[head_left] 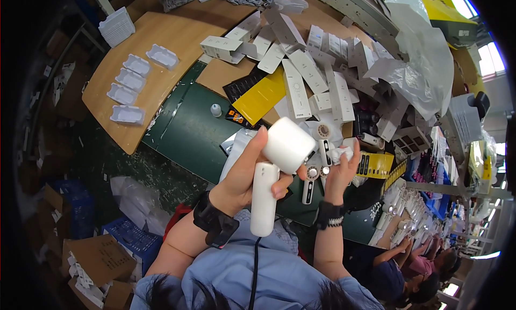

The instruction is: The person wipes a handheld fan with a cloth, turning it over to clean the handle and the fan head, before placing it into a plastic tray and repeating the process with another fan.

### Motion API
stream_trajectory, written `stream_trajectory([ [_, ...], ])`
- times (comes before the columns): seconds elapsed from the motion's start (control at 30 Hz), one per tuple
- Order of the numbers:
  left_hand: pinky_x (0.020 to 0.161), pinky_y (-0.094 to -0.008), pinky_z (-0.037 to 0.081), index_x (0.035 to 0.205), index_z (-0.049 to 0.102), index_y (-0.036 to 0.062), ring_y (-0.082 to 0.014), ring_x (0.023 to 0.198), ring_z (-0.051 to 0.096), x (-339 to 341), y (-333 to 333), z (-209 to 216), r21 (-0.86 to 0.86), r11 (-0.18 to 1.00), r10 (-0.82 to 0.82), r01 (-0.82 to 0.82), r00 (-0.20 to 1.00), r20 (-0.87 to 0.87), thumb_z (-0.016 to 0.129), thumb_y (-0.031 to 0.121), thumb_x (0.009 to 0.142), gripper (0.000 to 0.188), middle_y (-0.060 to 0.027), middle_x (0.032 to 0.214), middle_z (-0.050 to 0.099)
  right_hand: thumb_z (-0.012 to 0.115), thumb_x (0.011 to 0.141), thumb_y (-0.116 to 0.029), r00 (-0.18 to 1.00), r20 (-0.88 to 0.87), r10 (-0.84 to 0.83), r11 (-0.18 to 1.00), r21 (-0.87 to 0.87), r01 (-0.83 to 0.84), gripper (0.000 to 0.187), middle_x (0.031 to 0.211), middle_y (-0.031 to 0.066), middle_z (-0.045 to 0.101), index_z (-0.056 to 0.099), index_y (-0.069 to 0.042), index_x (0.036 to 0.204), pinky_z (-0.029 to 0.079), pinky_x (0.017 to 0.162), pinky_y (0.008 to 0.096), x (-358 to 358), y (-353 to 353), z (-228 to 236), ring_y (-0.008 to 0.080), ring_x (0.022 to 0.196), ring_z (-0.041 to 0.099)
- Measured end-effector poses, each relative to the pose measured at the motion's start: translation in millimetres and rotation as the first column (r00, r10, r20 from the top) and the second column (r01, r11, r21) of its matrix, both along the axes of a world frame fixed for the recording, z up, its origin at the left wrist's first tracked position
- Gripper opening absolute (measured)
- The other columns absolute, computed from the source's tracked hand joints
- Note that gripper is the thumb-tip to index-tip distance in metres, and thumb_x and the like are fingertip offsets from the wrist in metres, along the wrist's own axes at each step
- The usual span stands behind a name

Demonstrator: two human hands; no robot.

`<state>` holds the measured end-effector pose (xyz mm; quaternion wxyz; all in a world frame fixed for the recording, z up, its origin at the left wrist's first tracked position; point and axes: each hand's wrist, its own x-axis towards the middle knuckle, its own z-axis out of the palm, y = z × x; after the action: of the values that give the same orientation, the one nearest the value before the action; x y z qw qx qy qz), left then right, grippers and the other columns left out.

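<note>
Green-topped counter (180, 127). White plastic hair dryer with drum-shaped head and straight handle (285, 148), held up over the counter's near edge. Left hand (236, 181): fingers wrapped round it. Right hand (337, 175): fingers partly curled on a crumpled white wad (341, 154), apart from the dryer. Judgement: keep left grip firm, turn dryer slowly, bring wad lightly, keep black cord (255, 278) slack.

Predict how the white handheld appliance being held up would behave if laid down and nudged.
The white appliance is probably stiff, since it looks hard and moulded. Its smooth outside could feel slippery. The rounded head might start to roll, though the handle jutting from it would likely stop a full turn.
</note>
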<state>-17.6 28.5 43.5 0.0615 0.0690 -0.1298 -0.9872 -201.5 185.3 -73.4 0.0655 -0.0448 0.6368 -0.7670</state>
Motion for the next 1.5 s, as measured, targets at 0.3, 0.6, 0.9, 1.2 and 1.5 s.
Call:
stream_trajectory([
  [0.3, 0.044, -0.0228, 0.047, 0.113, 0.050, 0.0073, -0.0134, 0.054, 0.057, -11.6, 10.5, 0.5, -0.037, 0.999, 0.027, -0.020, 0.979, 0.203, 0.032, 0.060, 0.091, 0.059, -0.0088, 0.084, 0.061, 0.048, 0.084, -0.001, 0.108, -0.730, 0.675, 0.736, 0.656, -0.164, 0.028, 0.115, 0.0218, 0.057, 0.061, -0.002, 0.108, 0.038, 0.097, 0.0404, 74.0, -31.0, 132.4, 0.0345, 0.108, 0.053],
  [0.6, 0.045, -0.0232, 0.047, 0.119, 0.041, 0.0084, -0.0102, 0.056, 0.054, -3.8, 28.2, -7.0, -0.299, 0.952, 0.146, -0.060, 0.950, 0.276, 0.039, 0.052, 0.092, 0.051, -0.0040, 0.078, 0.056, 0.038, 0.091, -0.013, 0.472, -0.694, 0.544, 0.835, 0.395, -0.382, 0.032, 0.119, 0.0220, 0.055, 0.060, 0.001, 0.109, 0.036, 0.099, 0.0394, 77.1, -65.3, 106.5, 0.0330, 0.114, 0.051],
  [0.9, 0.044, -0.0230, 0.044, 0.125, 0.032, 0.0058, -0.0108, 0.054, 0.051, 0.3, 27.4, 3.3, -0.559, 0.801, 0.227, -0.214, 0.973, -0.047, 0.045, 0.050, 0.090, 0.058, -0.0062, 0.077, 0.052, 0.033, 0.095, -0.021, 0.796, 0.113, 0.595, 0.755, -0.418, -0.505, 0.037, 0.107, 0.0127, 0.061, 0.052, 0.004, 0.115, 0.049, 0.067, 0.0246, 109.0, -48.4, 91.2, 0.0153, 0.081, 0.062],
  [1.2, 0.043, -0.0242, 0.045, 0.116, 0.044, 0.0010, -0.0126, 0.053, 0.049, -2.0, 19.9, 32.5, -0.165, 0.986, -0.015, 0.020, 0.999, 0.032, 0.031, 0.065, 0.088, 0.072, -0.0119, 0.075, 0.054, 0.041, 0.095, -0.019, 0.864, 0.266, 0.427, 0.885, -0.320, -0.339, 0.032, 0.109, 0.0103, 0.059, 0.047, 0.001, 0.120, 0.051, 0.077, 0.0264, 102.9, -50.5, 115.1, 0.0153, 0.093, 0.061],
  [1.5, 0.043, -0.0246, 0.045, 0.112, 0.048, 0.0020, -0.0137, 0.053, 0.049, 0.7, 22.8, 38.4, 0.011, 0.995, -0.098, 0.098, 0.992, 0.074, 0.030, 0.068, 0.086, 0.073, -0.0140, 0.078, 0.055, 0.048, 0.093, -0.014, 0.862, 0.150, 0.484, 0.812, -0.444, -0.379, 0.032, 0.112, 0.0102, 0.058, 0.047, 0.000, 0.121, 0.049, 0.083, 0.0279, 103.7, -42.2, 117.0, 0.0166, 0.099, 0.059],
])
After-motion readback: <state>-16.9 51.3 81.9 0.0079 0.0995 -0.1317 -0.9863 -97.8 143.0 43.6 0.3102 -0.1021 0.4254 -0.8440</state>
